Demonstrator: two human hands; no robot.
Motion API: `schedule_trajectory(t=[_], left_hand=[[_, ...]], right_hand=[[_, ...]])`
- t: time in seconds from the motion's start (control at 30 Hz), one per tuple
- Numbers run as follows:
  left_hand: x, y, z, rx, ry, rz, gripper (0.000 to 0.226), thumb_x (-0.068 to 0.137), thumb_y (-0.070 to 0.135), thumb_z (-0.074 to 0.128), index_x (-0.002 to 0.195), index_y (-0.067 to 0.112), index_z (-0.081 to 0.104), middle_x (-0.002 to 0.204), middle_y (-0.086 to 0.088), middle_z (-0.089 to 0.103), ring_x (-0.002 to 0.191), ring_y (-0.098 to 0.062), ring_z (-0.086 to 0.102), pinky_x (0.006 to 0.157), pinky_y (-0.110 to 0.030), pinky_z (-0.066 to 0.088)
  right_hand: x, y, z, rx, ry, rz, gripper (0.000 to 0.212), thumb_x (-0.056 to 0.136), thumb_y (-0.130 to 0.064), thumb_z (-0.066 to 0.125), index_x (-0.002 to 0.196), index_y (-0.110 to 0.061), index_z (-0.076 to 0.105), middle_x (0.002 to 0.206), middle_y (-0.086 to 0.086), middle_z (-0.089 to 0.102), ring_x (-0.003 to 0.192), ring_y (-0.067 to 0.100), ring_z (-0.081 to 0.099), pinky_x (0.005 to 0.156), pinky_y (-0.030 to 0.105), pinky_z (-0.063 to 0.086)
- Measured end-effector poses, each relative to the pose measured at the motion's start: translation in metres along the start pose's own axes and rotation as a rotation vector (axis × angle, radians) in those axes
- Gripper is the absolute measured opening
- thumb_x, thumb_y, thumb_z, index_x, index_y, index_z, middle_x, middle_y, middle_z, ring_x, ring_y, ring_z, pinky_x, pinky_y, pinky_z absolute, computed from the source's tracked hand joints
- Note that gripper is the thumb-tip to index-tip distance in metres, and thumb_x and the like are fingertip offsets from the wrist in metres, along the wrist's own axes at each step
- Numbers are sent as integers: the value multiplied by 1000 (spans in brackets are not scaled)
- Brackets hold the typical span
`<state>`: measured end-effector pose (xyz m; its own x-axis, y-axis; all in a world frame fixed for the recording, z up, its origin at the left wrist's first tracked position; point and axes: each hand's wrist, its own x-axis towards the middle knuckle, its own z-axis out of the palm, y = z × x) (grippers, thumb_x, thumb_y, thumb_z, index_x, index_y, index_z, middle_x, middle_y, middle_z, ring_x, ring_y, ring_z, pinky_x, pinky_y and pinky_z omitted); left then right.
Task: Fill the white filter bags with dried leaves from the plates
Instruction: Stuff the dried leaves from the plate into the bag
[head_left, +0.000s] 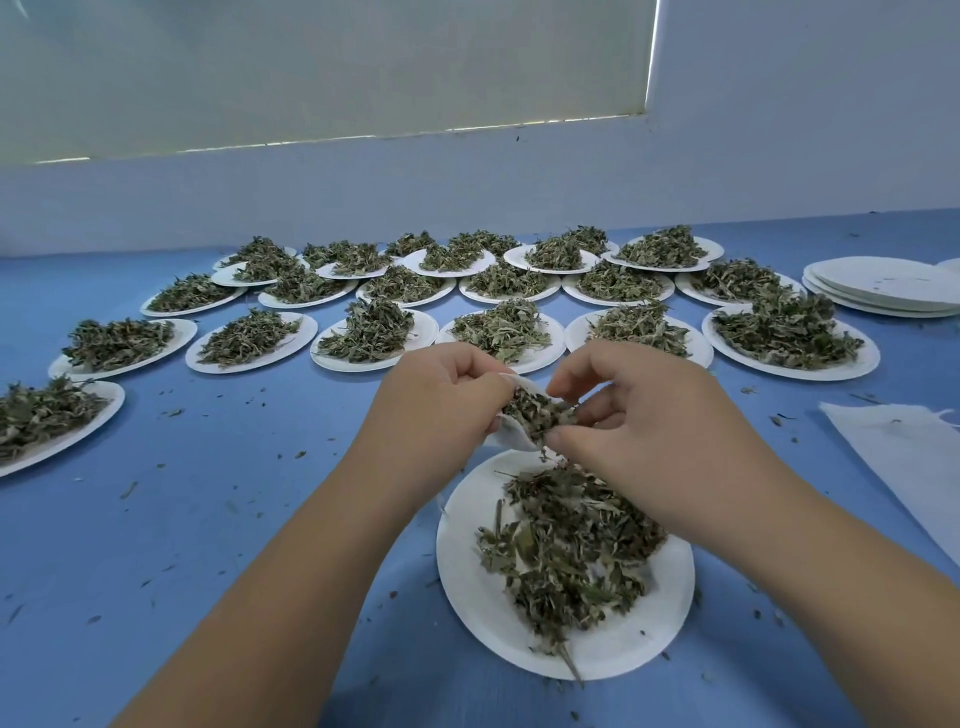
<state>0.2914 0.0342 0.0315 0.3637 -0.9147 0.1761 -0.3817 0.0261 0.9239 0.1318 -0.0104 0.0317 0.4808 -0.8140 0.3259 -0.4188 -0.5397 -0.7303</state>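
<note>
The left hand (441, 400) grips a white filter bag (511, 440) by its edge, holding it open just above the near paper plate (483, 597). The right hand (639, 415), fingers curled, pinches dried leaves (535, 413) at the bag's mouth. That plate carries a loose leaf heap (566, 540) on the blue worktop (208, 519), which is littered with crumbs. Beyond the hands stand rows of heaped plates (371, 332), with a stack of empty plates (883, 286) at far right and flat filter bags (904, 447) nearer on the right.
</note>
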Motion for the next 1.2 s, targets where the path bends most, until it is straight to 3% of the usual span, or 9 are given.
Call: schedule_trajectory(t=[0.1, 0.33, 0.5, 0.57, 0.67, 0.83, 1.1, 1.2], left_hand=[[0, -1, 1, 27, 0, 34, 16, 86, 13, 62, 71, 16, 68, 45, 9, 52, 36, -3, 42, 40, -14, 30], [-2, -1, 4, 62, -40, 81, 13, 87, 15, 61, 77, 17, 69, 48, 4, 51, 39, -1, 46, 40, -12, 31], [-2, -1, 5, 74, -30, 65, 13, 87, 16, 61, 76, 18, 69, 43, 12, 48, 44, -2, 50, 46, -19, 31], [-2, 0, 6, 70, -25, 58, 12, 86, 16, 62, 77, 18, 69, 43, 12, 49, 42, -2, 47, 47, -21, 31], [-3, 0, 6, 60, -33, 51, 11, 87, 15, 62, 78, 17, 69, 44, 11, 49, 43, -3, 48, 45, -17, 31], [-4, 2, 8, 32, -54, 61, 12, 87, 11, 63, 77, 14, 69, 42, 12, 48, 41, -1, 48, 40, -10, 31], [-7, 7, 8, -77, -90, 9, 14, 90, 5, 58, 79, 6, 66, 44, 8, 46, 37, -4, 44, 38, -11, 30], [-7, 10, 6, -153, -65, -41, 17, 91, 2, 56, 77, 7, 64, 44, 2, 45, 31, -4, 37, 36, -12, 26]], right_hand=[[0, -2, -2, 69, 22, -20, 23, 74, -13, 79, 74, -31, 65, 69, -9, 66, 60, 0, 60, 56, 12, 47], [-3, -5, 3, -98, 102, -131, 31, 78, -11, 75, 71, -37, 60, 69, -18, 61, 71, -3, 58, 61, 6, 42], [-4, -7, 5, -138, 97, -178, 20, 77, -9, 74, 79, -28, 68, 78, -13, 64, 72, 3, 58, 70, 24, 48], [-5, -8, 4, -68, 64, -158, 23, 74, -9, 77, 79, -29, 67, 80, -13, 63, 72, 6, 60, 70, 24, 49], [-4, -7, 3, -20, 49, -158, 25, 73, -9, 79, 79, -30, 67, 80, -13, 60, 72, 7, 61, 70, 22, 50], [-2, -8, 6, -131, 103, -222, 16, 76, -6, 75, 79, -22, 74, 78, -11, 60, 77, 11, 59, 76, 35, 52], [-3, -7, 5, -129, 110, -255, 15, 79, -8, 72, 84, -22, 76, 79, -11, 62, 77, 10, 60, 77, 35, 53], [-3, -8, 4, 18, 78, -218, 29, 79, -6, 74, 90, -32, 68, 88, -15, 60, 80, 4, 62, 74, 23, 54]])
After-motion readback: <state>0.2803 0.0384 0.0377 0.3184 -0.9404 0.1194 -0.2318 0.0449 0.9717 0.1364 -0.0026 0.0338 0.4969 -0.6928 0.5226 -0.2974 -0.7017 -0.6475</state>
